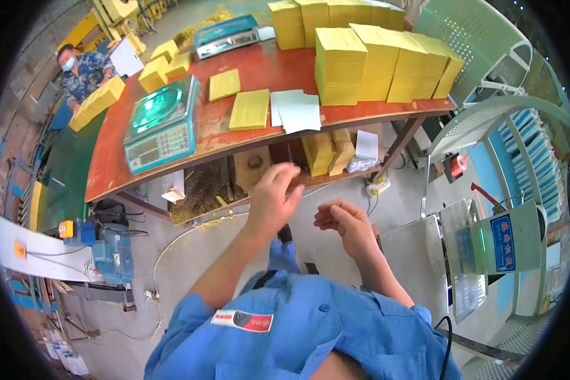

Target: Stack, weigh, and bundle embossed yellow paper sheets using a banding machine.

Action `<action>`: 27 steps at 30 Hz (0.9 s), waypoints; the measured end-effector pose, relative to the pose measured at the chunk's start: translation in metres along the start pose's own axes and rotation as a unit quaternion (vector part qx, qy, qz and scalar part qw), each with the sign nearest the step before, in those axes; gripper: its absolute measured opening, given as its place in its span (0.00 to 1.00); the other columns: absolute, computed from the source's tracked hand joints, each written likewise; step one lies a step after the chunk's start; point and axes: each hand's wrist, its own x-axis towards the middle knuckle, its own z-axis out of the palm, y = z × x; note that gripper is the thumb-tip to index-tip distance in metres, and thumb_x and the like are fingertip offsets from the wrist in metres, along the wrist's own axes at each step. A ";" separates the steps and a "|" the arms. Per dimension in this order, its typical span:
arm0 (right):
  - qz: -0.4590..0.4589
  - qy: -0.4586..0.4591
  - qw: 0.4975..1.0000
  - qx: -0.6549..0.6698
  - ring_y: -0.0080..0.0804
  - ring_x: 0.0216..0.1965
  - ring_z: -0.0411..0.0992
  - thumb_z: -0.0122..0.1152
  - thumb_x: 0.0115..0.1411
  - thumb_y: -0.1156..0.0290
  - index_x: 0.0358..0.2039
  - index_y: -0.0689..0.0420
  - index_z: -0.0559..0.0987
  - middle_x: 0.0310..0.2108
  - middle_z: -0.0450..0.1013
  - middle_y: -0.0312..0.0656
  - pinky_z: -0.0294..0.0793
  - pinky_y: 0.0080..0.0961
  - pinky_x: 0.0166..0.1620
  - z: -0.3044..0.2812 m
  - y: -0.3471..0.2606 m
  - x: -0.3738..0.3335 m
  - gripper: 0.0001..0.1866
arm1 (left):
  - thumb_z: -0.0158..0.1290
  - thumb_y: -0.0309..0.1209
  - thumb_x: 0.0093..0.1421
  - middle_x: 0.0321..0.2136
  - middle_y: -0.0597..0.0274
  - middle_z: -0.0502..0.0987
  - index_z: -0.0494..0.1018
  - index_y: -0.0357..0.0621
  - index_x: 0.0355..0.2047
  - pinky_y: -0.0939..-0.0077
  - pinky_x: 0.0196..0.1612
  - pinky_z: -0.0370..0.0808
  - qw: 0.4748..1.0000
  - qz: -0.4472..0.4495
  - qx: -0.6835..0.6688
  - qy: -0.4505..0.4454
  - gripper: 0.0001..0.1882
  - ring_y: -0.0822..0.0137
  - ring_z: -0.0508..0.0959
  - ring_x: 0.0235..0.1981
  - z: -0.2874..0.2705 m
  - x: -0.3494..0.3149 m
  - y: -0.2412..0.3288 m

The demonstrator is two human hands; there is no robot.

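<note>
My left hand point(273, 201) is raised in front of the red table's near edge. Its fingers are a little bent, the thumb stands apart from them, and nothing shows in it. Lower and to the right, my right hand point(350, 223) hangs in the air with loosely curled fingers; I see nothing held in it. Neither hand touches anything. Nearest on the red tabletop point(218, 123) beyond them are a pile of yellow paper sheets point(249, 110) and several white sheets point(297, 111). A smaller yellow pile point(225, 84) lies behind these.
Tall yellow paper stacks point(341, 66) fill the table's right end. A digital scale point(161, 126) stands at its left, another scale point(227, 37) at the back. A shelf below holds yellow bundles point(320, 154). A metal machine point(487, 244) stands at right. A masked co-worker point(85, 75) handles yellow stacks far left.
</note>
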 end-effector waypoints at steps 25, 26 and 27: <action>-0.054 0.180 0.982 0.034 0.35 0.60 0.65 0.43 0.72 0.62 0.64 0.63 0.63 0.62 0.63 0.48 0.64 0.33 0.61 -0.020 -0.021 0.268 0.26 | 0.54 0.26 0.59 0.37 0.49 0.78 0.73 0.37 0.32 0.66 0.40 0.74 0.983 0.010 -0.105 -0.149 0.05 0.55 0.78 0.38 0.058 0.143 -0.192; -0.073 0.147 0.985 -0.046 0.33 0.59 0.65 0.45 0.71 0.62 0.63 0.64 0.64 0.60 0.66 0.47 0.63 0.30 0.61 -0.018 -0.019 0.275 0.25 | 0.54 0.26 0.59 0.37 0.49 0.78 0.73 0.37 0.32 0.66 0.40 0.74 0.982 0.011 -0.106 -0.153 0.05 0.55 0.78 0.38 0.057 0.148 -0.191; -0.089 0.107 0.982 -0.129 0.31 0.58 0.65 0.47 0.71 0.62 0.62 0.64 0.66 0.58 0.68 0.46 0.63 0.28 0.61 -0.014 -0.022 0.279 0.25 | 0.53 0.29 0.62 0.38 0.52 0.77 0.72 0.37 0.37 0.68 0.42 0.73 0.959 -0.122 -0.215 -0.135 0.07 0.59 0.78 0.40 0.055 0.154 -0.190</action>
